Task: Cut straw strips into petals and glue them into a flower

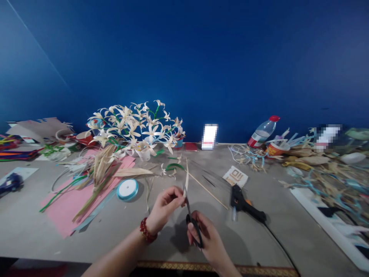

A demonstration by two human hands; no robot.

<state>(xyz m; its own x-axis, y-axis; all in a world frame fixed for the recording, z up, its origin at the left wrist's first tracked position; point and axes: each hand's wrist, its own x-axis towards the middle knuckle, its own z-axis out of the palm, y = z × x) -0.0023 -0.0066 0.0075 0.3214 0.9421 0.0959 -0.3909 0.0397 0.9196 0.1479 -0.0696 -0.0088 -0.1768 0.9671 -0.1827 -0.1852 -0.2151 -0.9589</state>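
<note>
My left hand [164, 207], with a red bead bracelet at the wrist, pinches the lower end of a thin pale straw strip [186, 177] that stands upright. My right hand [206, 238] grips black-handled scissors [191, 217], fingers through the loops, blades pointing up against the base of the strip. Both hands hover over the grey table [34, 231] near its front edge.
A black glue gun [245, 203] with its cord lies right of my hands. Behind my left hand stands a bunch of pale straw flowers [138, 127]; a white tape roll [127, 189] and pink sheet [69, 204] lie left. A plastic bottle [263, 132] and straw scraps [323, 169] crowd the right.
</note>
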